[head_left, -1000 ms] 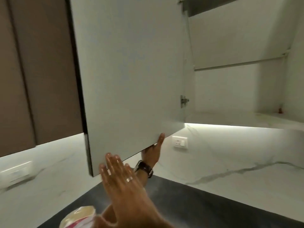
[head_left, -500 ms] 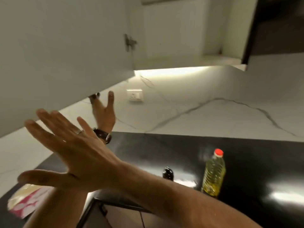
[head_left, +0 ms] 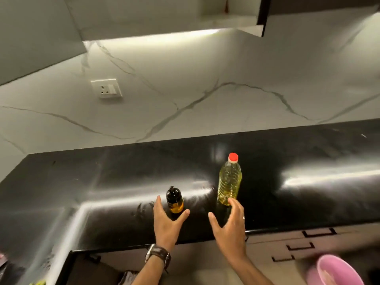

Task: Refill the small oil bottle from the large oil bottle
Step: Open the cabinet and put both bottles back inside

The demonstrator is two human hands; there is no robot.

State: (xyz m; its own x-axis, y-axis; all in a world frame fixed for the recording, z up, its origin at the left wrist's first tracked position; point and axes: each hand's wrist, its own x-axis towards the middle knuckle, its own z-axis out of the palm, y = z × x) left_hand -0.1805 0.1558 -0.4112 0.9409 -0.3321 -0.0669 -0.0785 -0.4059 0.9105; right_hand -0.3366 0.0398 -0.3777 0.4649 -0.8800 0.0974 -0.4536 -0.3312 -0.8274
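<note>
A large clear bottle (head_left: 229,182) of yellow oil with a red cap stands upright on the black countertop (head_left: 123,171). To its left stands a small dark bottle (head_left: 174,199) with a black cap and a little amber oil at the bottom. My left hand (head_left: 165,221) is open just in front of the small bottle, fingers spread on either side of it, not gripping. My right hand (head_left: 230,225) is open right in front of the large bottle's base, one fingertip overlapping it. A watch sits on my left wrist.
A white marble backsplash with a wall socket (head_left: 106,88) rises behind the counter. An open overhead cabinet (head_left: 236,15) hangs above. Drawers (head_left: 308,243) lie below the counter's front edge, and a pink tub (head_left: 335,270) sits low at the right.
Both hands have left the overhead cabinet door and dropped to the counter in front of the two bottles. The view has tilted down from the cabinet to the countertop.
</note>
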